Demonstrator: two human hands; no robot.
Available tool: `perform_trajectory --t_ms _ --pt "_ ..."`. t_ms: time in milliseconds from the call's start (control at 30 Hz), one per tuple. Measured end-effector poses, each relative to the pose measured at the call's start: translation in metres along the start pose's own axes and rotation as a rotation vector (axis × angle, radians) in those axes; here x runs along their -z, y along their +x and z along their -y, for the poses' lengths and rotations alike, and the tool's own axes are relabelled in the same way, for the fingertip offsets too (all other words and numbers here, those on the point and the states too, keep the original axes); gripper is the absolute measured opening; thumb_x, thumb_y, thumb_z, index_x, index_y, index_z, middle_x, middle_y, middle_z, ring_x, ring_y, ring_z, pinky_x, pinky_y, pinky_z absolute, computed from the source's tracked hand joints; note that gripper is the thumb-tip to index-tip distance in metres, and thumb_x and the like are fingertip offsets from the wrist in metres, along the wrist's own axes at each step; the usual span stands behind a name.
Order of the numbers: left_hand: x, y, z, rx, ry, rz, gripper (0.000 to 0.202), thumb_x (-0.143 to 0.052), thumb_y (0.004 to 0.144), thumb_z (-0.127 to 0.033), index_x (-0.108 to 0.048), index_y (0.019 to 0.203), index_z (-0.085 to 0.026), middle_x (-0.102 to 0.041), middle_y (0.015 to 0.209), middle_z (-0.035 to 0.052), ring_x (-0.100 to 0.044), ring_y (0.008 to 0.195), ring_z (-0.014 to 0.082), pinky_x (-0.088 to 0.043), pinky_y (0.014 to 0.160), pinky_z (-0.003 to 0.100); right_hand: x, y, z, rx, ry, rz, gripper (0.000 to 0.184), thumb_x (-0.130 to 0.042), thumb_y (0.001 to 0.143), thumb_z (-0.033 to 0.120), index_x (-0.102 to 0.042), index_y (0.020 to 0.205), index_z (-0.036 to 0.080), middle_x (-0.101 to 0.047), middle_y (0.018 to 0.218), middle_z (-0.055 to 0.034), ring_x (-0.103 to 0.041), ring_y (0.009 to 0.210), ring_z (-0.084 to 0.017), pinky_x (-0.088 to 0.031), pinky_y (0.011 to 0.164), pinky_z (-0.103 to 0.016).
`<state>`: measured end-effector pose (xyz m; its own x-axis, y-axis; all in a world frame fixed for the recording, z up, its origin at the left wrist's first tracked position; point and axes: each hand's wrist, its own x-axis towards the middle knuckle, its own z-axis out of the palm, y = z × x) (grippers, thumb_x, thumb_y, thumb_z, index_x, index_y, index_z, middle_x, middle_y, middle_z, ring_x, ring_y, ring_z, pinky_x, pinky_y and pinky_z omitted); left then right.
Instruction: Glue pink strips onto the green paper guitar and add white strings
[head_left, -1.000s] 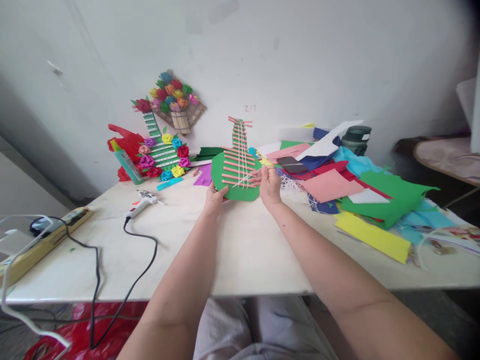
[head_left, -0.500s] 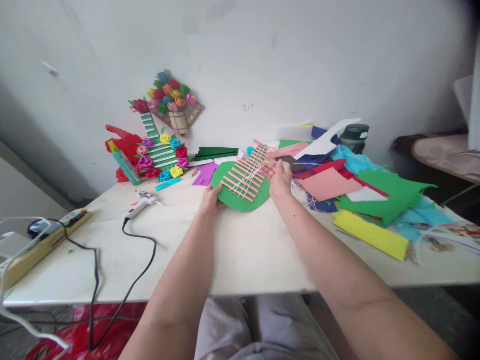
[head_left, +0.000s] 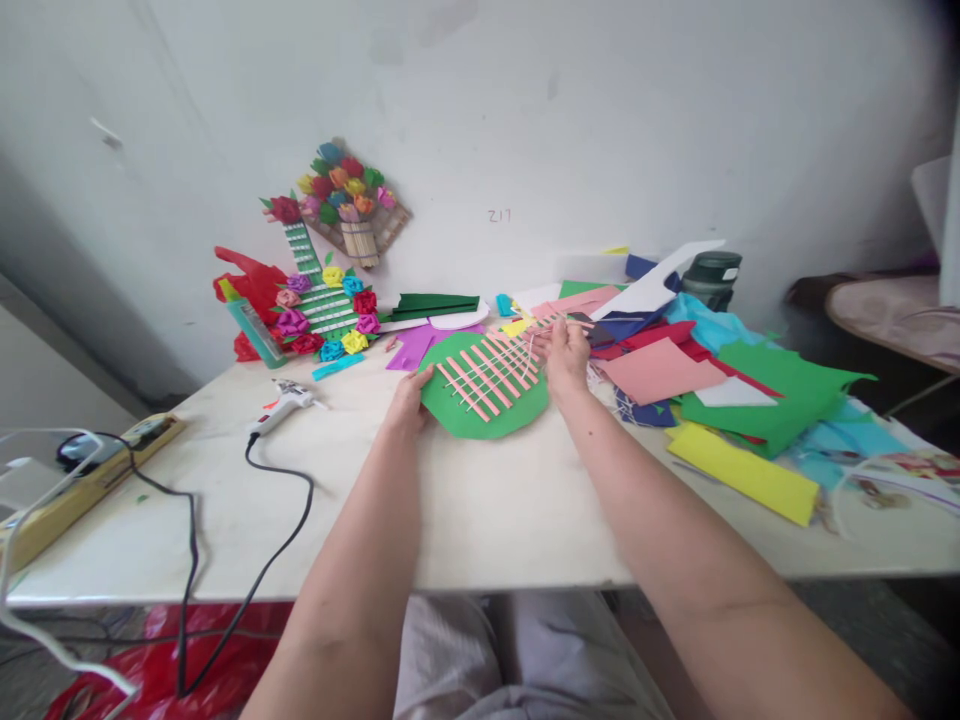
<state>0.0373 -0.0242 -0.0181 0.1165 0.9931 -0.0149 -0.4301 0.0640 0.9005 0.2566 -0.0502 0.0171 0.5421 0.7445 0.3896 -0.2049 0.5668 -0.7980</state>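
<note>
A green craft panel (head_left: 491,424), rounded at its near end, is crossed by pink strips (head_left: 480,385) with white strings running lengthwise over them. Its narrow far end points right, past my right hand. My left hand (head_left: 409,402) is closed on the panel's left edge, with the thumb on top. At the narrow part, my right hand (head_left: 566,358) is closed on the panel, fingers bent over the strips and strings. A loose loop of white string hangs beside its fingertips; whether they pinch it I cannot make out.
A glue gun (head_left: 283,405) with a black cord and a glue bottle (head_left: 251,322) are on the left. Behind stands a flower-trimmed green guitar shape (head_left: 330,300). Coloured sheets (head_left: 780,385), a yellow strip (head_left: 742,470) and a dark flask (head_left: 711,280) crowd the right.
The green panel has turned clockwise, its narrow end swinging right and its rounded end coming slightly nearer. My left hand has shifted a little left; my right fingers have moved over the narrow part.
</note>
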Motion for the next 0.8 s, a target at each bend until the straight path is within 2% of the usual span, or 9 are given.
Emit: perform_trajectory --t_ms 167,333,467,600,700,800 --pt "0.002 -0.004 -0.006 0.057 0.027 0.036 0.026 -0.062 0.068 -0.020 -0.061 0.091 -0.009 -0.068 0.078 0.0112 -0.065 0.070 0.0218 -0.054 0.070 0.034 0.003 0.003 -0.003 0.045 -0.085 -0.006 0.021 -0.042 0.082 0.042 -0.040 0.074 0.022 -0.061 0.066 0.0010 -0.064 0.063 -0.013 -0.052 0.057 -0.028" --pt "0.002 -0.008 -0.008 0.064 0.084 0.067 0.028 -0.065 0.067 -0.020 -0.061 0.092 -0.009 -0.068 0.077 0.0115 -0.065 0.069 0.0228 -0.054 0.068 0.035 0.007 0.002 -0.007 0.167 -0.255 0.084 0.023 -0.045 0.080 0.044 -0.047 0.075 0.022 -0.062 0.069 0.0011 -0.062 0.066 -0.012 -0.051 0.063 -0.027" --pt "0.005 -0.008 -0.007 0.075 0.114 0.076 0.028 -0.066 0.066 -0.020 -0.062 0.093 -0.010 -0.068 0.076 0.0114 -0.065 0.066 0.0226 -0.054 0.067 0.036 0.011 -0.001 -0.005 0.289 -0.410 0.112 0.017 -0.047 0.081 0.036 -0.052 0.074 0.022 -0.063 0.073 -0.0003 -0.061 0.070 -0.013 -0.048 0.070 -0.027" --pt "0.008 -0.007 -0.007 0.083 0.114 0.097 0.028 -0.066 0.066 -0.019 -0.062 0.092 -0.010 -0.069 0.079 0.0121 -0.066 0.067 0.0221 -0.054 0.067 0.035 0.015 -0.004 -0.001 0.399 -0.640 0.195 0.012 -0.049 0.080 0.027 -0.057 0.074 0.021 -0.063 0.074 -0.0012 -0.059 0.075 -0.014 -0.043 0.073 -0.025" --pt "0.009 -0.007 -0.009 0.087 0.114 0.079 0.027 -0.066 0.066 -0.019 -0.062 0.091 -0.009 -0.068 0.077 0.0123 -0.065 0.065 0.0223 -0.054 0.066 0.035 0.016 -0.006 0.000 0.424 -0.723 0.258 0.012 -0.049 0.080 0.025 -0.057 0.072 0.021 -0.062 0.074 -0.0020 -0.058 0.079 -0.015 -0.042 0.069 -0.023" --pt "0.010 -0.007 -0.011 0.081 0.103 0.047 0.025 -0.065 0.066 -0.018 -0.062 0.089 -0.008 -0.068 0.075 0.0122 -0.066 0.066 0.0229 -0.054 0.066 0.035 0.016 -0.007 -0.002 0.372 -0.698 0.281 0.011 -0.051 0.079 0.026 -0.056 0.071 0.022 -0.063 0.075 -0.0026 -0.058 0.082 -0.017 -0.044 0.068 -0.024"
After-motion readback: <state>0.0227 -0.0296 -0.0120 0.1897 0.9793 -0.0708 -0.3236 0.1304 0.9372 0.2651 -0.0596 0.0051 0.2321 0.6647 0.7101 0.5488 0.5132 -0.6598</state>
